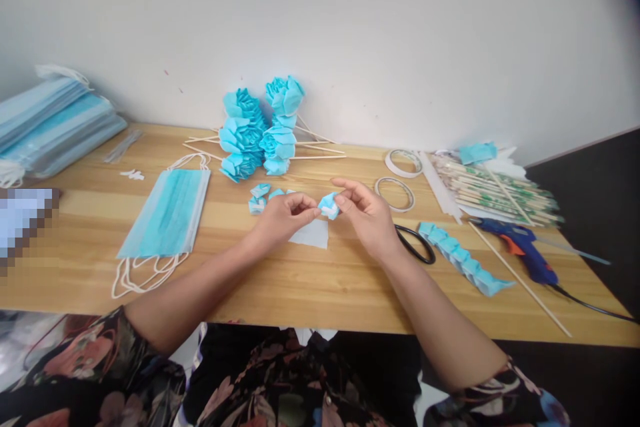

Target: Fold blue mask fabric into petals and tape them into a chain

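Observation:
Both of my hands meet over the middle of the wooden table. My left hand is closed in a pinch on the left side of a small folded blue fabric piece. My right hand pinches the same piece from the right, its other fingers loosely curled. A pale square of fabric lies flat just under the hands. A few more small folded blue pieces lie just behind my left hand.
Blue fabric roses on sticks lie at the back. Face masks lie left, a mask pile far left. Right side: tape rolls, scissors, a folded blue strip, chopstick packs, a blue glue gun, a skewer.

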The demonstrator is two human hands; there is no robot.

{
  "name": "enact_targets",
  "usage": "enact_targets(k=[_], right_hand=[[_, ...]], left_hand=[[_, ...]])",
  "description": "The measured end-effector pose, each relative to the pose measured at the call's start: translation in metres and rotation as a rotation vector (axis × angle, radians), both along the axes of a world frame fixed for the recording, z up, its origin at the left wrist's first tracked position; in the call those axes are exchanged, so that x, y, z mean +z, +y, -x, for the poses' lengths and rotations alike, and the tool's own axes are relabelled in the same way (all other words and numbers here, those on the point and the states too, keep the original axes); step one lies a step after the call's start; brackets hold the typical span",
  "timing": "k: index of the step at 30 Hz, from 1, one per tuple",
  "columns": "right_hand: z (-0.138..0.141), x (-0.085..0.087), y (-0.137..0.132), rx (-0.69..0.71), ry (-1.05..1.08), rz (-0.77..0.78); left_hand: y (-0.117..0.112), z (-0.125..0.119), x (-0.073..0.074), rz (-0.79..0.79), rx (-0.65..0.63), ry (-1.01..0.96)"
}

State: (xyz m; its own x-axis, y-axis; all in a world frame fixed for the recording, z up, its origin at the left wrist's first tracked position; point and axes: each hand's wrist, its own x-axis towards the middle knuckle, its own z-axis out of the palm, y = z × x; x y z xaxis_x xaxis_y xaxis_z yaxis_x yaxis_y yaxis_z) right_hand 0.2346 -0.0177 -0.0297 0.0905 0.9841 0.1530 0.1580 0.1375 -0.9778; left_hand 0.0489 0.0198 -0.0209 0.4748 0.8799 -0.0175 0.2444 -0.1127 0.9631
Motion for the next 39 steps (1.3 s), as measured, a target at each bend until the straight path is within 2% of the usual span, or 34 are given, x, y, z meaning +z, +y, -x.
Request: enact_targets(k=[2, 8, 12, 19, 27, 30, 33, 39], right_hand=[[-0.0002, 0.0004, -0.0002, 0.011, 0.01, 0.006], [0.0013, 0.0021, -0.0035, 0.21, 0.085, 0.015], [0.001, 0.0009, -0.0032, 0.19, 0.095, 0.032], [0.0068, 0.0007, -0.0021, 0.102, -0.048, 0.057], [0.0018, 0.0, -0.0021, 0.012, 0.027, 0.057], [0.0003, -0.0006, -0.0014, 0.025, 0.126, 0.084], [0.0013, -0.0002, -0.0009, 0.071, 0.119, 0.087], [0.0038, -0.0004, -0.0001, 0.119, 0.013, 0.072]], left_hand=[[-0.0004, -0.0002, 0.0003, 0.008, -0.002, 0.01], [-0.0027, -0.0008, 0.002, -0.002, -0.043, 0.039], [-0.0023, -0.0011, 0.0017, -0.011, -0.036, 0.051], [-0.0027, -0.0022, -0.0011, -0.031, -0.088, 0.079], [-0.0039, -0.0021, 0.0023, -0.014, -0.089, 0.072], [-0.0022, -0.0013, 0.0014, -0.028, -0.018, 0.034], [-0.0015, -0.0007, 0.0017, -0.02, 0.04, -0.022], [-0.0032, -0.0002, 0.0052, -0.008, 0.011, -0.029]])
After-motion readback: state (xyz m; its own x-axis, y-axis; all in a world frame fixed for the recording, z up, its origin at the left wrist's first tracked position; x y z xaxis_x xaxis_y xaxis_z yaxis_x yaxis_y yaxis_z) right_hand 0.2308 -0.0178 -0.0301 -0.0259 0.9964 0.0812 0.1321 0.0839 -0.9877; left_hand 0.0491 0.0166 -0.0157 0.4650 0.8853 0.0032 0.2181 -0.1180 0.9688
